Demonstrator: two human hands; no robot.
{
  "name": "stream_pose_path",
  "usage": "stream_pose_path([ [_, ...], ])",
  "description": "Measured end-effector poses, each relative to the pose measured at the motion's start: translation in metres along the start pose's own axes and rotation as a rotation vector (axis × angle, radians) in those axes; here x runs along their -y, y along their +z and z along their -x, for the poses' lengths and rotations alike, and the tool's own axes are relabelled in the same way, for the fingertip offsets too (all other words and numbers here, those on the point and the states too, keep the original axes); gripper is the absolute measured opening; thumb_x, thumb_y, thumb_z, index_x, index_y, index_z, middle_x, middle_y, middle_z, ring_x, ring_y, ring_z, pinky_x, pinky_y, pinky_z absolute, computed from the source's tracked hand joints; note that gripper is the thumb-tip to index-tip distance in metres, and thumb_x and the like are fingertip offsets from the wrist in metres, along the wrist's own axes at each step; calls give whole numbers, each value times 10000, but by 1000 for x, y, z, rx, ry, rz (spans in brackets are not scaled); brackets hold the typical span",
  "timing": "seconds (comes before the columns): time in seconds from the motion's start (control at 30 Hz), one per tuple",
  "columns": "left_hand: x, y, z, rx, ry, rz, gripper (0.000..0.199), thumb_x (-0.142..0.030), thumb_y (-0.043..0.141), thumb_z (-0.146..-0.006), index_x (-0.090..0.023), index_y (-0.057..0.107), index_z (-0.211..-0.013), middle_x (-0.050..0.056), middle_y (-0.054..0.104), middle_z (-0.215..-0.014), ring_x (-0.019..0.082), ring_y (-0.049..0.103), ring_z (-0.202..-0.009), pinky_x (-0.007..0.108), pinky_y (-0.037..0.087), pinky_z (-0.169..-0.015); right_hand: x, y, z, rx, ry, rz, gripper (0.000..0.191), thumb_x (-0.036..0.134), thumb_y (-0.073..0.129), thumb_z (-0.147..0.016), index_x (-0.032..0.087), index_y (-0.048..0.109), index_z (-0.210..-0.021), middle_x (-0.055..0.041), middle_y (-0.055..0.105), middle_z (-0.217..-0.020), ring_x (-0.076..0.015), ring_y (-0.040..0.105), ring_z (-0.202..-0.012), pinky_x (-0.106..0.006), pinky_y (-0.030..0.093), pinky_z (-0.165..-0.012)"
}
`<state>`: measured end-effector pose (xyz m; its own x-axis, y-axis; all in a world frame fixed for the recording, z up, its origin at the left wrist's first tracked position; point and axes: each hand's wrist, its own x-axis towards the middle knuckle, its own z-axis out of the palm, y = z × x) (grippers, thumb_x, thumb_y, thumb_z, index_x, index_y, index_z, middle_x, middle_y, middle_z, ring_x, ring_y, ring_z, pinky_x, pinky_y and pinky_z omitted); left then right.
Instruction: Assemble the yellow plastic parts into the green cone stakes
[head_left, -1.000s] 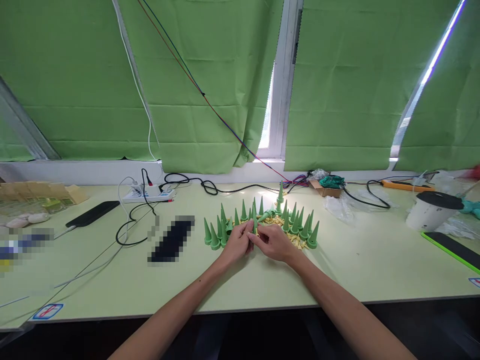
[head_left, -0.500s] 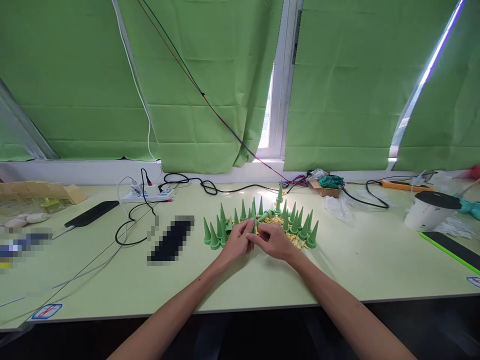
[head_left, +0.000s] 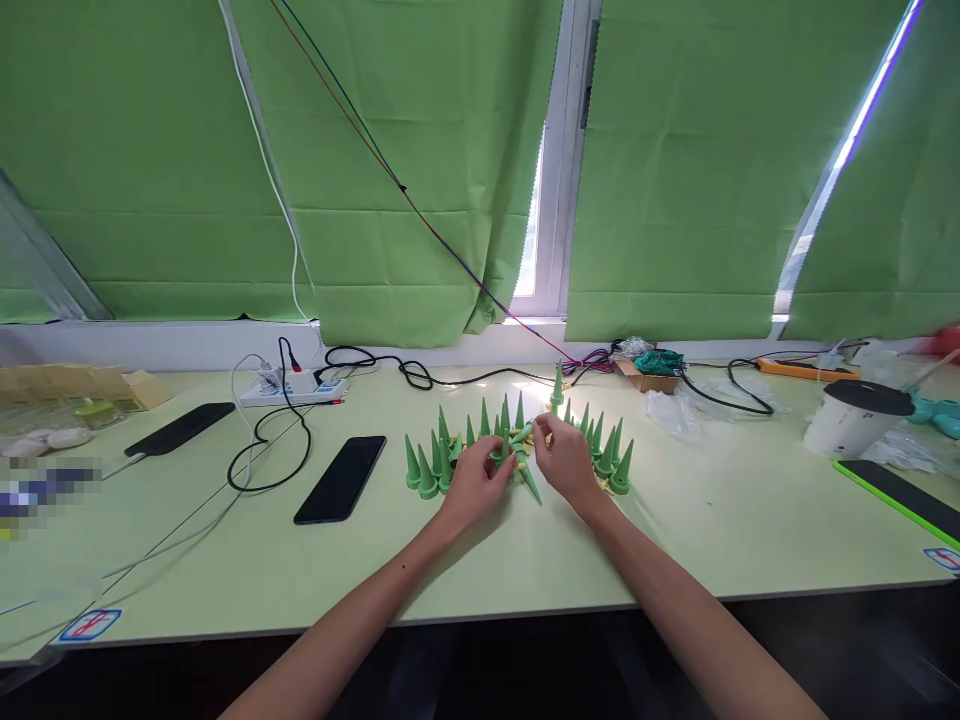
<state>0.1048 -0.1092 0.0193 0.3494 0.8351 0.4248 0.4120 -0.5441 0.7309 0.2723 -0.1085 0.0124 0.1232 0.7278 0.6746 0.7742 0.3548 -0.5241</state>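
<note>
Several green cones (head_left: 412,466) stand upright on the table in a cluster around a pile of small yellow pieces. My left hand (head_left: 474,482) is closed at the left of the pile, thumb and fingers around an upright green cone (head_left: 505,446). Just right of its fingertips, another green cone (head_left: 529,484) lies slanted, tip toward me. My right hand (head_left: 567,462) is at the pile's right side, fingers pinched together beside a tilted green piece (head_left: 522,434); what they hold is too small to make out. Both hands cover much of the yellow pieces.
A dark phone (head_left: 341,480) lies left of the cones. Behind it are a power strip (head_left: 294,384) and looping black cables (head_left: 414,372). Over on the right stand a white cup with a black lid (head_left: 856,420) and a green-edged black device (head_left: 900,500). A small cardboard box (head_left: 646,377) sits at the back.
My hands have moved apart: the right has gone right and up to the pile, the left stays near its place. A slanted green cone now shows between them.
</note>
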Motion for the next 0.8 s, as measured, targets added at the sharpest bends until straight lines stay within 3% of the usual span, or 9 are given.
stream_pose_path([
  [0.13, 1, 0, 1, 24, -3, -23, 197, -358, 507, -863, -177, 515, -786, -8, 539, -725, 86, 392, -503, 235, 286, -498, -6, 2, -1, 132, 46, 143, 219, 167, 450, -905, 173, 641, -1011, -64, 707, -907, -190, 648, -805, -244, 401, -675],
  [0.37, -2, -1, 2, 4, -19, 12, 163, -348, 563, -823, -191, 560, -871, -27, 536, -676, 95, 423, -487, 231, 305, -500, -3, 1, 2, 332, 63, 216, 305, 80, 464, -883, 179, 634, -1115, -88, 710, -1021, -196, 653, -960, -240, 426, -777],
  [0.63, -8, -3, 3, -108, -8, 57, 228, -383, 562, -842, -204, 536, -980, 9, 592, -917, 61, 429, -477, 227, 341, -497, -2, 0, 2, 264, 89, 181, 385, 26, 441, -848, 163, 600, -1170, -96, 689, -1078, -200, 639, -997, -256, 435, -816],
  [0.8, -7, -4, 2, -227, -9, 118, 168, -362, 492, -886, -206, 526, -939, -9, 556, -820, 69, 418, -485, 223, 313, -483, -2, 0, 2, 282, 96, 211, 384, 11, 452, -832, 169, 598, -1150, -93, 693, -1062, -208, 644, -991, -258, 437, -786],
])
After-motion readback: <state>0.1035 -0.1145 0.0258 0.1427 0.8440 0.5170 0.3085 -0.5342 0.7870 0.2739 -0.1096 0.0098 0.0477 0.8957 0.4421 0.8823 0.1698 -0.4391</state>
